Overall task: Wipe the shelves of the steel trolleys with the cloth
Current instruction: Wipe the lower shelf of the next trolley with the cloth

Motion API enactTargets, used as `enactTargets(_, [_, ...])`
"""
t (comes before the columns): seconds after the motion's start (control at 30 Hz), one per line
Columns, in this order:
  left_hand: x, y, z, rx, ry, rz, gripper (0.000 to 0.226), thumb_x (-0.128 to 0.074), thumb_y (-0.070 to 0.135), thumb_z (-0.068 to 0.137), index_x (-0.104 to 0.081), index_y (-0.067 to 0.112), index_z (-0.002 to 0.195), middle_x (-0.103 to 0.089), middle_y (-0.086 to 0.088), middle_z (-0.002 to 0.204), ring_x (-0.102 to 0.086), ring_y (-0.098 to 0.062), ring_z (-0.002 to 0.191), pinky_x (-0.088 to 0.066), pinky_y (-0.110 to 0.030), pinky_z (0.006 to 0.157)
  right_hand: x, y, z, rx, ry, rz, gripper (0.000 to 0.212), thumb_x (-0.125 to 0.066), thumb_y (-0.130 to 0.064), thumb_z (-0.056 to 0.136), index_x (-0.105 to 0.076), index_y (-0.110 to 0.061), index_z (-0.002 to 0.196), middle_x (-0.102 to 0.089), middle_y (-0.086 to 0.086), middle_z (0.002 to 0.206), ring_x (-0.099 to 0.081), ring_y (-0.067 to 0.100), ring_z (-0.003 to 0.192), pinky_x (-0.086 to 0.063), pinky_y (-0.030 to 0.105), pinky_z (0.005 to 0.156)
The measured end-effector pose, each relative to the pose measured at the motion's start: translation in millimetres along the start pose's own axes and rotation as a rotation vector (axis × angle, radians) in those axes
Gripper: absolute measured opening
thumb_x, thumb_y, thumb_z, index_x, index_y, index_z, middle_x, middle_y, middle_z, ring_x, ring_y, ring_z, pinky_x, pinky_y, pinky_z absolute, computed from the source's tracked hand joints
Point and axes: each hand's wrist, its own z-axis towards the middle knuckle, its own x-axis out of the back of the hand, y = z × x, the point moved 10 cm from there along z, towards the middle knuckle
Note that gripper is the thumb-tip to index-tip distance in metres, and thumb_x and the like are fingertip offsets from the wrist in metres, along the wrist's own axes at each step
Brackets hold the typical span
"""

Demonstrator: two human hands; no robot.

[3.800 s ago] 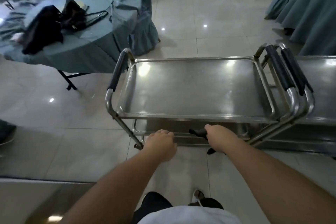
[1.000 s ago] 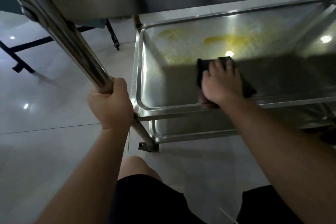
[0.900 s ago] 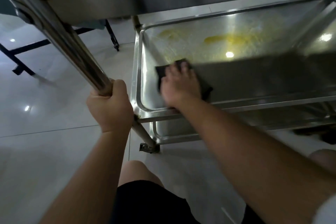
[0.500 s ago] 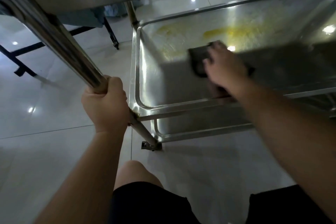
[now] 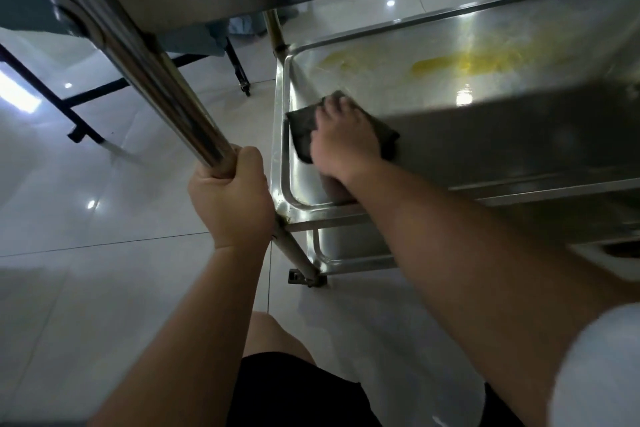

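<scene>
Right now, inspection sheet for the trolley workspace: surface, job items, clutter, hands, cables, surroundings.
Surface: middle shelf carries yellow smears toward the far side; near part lies in shadow.
Job's things: dark cloth lies flat at the shelf's left end.
Clutter: nothing seen.
Hands: right hand presses on the cloth with fingers spread; left hand grips the trolley upright.
Cables: nothing seen.
Surroundings: glossy tiled floor; black folding table legs beyond; a lower shelf beneath.
</scene>
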Motion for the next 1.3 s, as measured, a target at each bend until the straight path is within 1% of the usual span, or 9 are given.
enactTargets(0.1, [1,4,1,-0.025,-0.017,0.037,0.025,-0.061,0.02,0.076,-0.049,0.003,0.063,-0.039,-0.03,0.063,-0.043,-0.03,0.057,-0.038,-0.04,0.055,-19,-72,-9,0.236,-0.107,0.019,0.061,-0.031,-0.033,0.108,-0.018,-0.017,0.165,-0.005,0.003,0.174,-0.004,0.026,0.16,-0.008,0.043,0.129])
enactTargets(0.23, [2,2,2,-0.011,-0.03,0.048,0.021,-0.061,0.023,0.074,-0.049,0.014,0.059,-0.042,-0.024,0.06,-0.046,-0.029,0.056,-0.041,-0.038,0.054,-17,-38,-28,0.325,-0.08,-0.006,0.061,-0.03,-0.042,0.108,-0.02,-0.021,0.165,-0.01,-0.001,0.173,-0.01,0.021,0.159,-0.01,0.042,0.128])
enactTargets(0.33, [3,-4,4,0.001,-0.007,0.063,0.027,-0.06,0.022,0.073,-0.042,0.002,0.066,-0.037,-0.031,0.065,-0.042,-0.029,0.057,-0.037,-0.041,0.053,21,79,-26,0.13,0.071,-0.083,0.059,-0.036,-0.039,0.105,-0.033,-0.015,0.16,-0.022,0.007,0.171,-0.021,0.028,0.156,-0.019,0.043,0.127])
enactTargets(0.5, [5,-9,4,0.003,0.032,0.05,0.027,-0.06,0.022,0.074,-0.041,0.004,0.066,-0.036,-0.029,0.065,-0.041,-0.029,0.057,-0.038,-0.044,0.052,59,248,-63,-0.402,0.073,-0.134,0.061,-0.023,-0.04,0.105,-0.023,-0.016,0.161,-0.01,0.004,0.173,-0.01,0.031,0.157,-0.017,0.055,0.125])
enactTargets(0.63, [7,-12,6,0.024,0.053,0.043,0.025,-0.061,0.023,0.073,-0.039,0.014,0.064,-0.039,-0.016,0.063,-0.042,-0.029,0.058,-0.039,-0.044,0.054,30,135,-73,-0.172,0.061,-0.132,0.06,-0.034,-0.034,0.102,-0.03,-0.008,0.157,-0.021,0.013,0.169,-0.023,0.039,0.152,-0.026,0.054,0.122])
enactTargets(0.77, [6,-8,5,0.047,0.054,0.05,0.024,-0.061,0.024,0.072,-0.042,0.024,0.058,-0.039,-0.013,0.063,-0.041,-0.028,0.059,-0.038,-0.043,0.055,-18,-19,-92,0.261,-0.037,-0.082,0.061,-0.033,-0.034,0.105,-0.028,-0.014,0.162,-0.019,0.006,0.172,-0.016,0.03,0.158,-0.016,0.048,0.126])
enactTargets(0.9, [6,-5,4,0.039,0.03,0.077,0.026,-0.06,0.022,0.075,-0.043,0.027,0.055,-0.038,-0.012,0.061,-0.039,-0.028,0.058,-0.036,-0.044,0.054,-25,-54,-109,0.467,-0.053,-0.064,0.055,-0.032,-0.034,0.109,-0.031,-0.02,0.162,-0.023,-0.003,0.17,-0.017,0.019,0.158,-0.014,0.042,0.128])
enactTargets(1.1, [8,-5,0,0.056,0.033,0.099,0.017,-0.06,0.024,0.073,-0.053,0.029,0.059,-0.046,-0.007,0.057,-0.048,-0.022,0.051,-0.04,-0.027,0.046,4,51,-125,0.405,0.012,-0.153,0.057,-0.027,-0.044,0.106,-0.036,-0.026,0.16,-0.03,-0.007,0.168,-0.027,0.017,0.155,-0.02,0.042,0.126])
enactTargets(1.3, [15,-2,-7,-0.001,0.119,0.267,0.013,-0.06,0.031,0.079,-0.065,0.019,0.083,-0.067,0.001,0.067,-0.066,-0.016,0.064,-0.058,-0.041,0.064,55,241,-119,-0.017,0.047,-0.17,0.064,-0.016,-0.048,0.105,-0.025,-0.025,0.163,-0.016,-0.007,0.172,-0.016,0.02,0.158,-0.016,0.044,0.127])
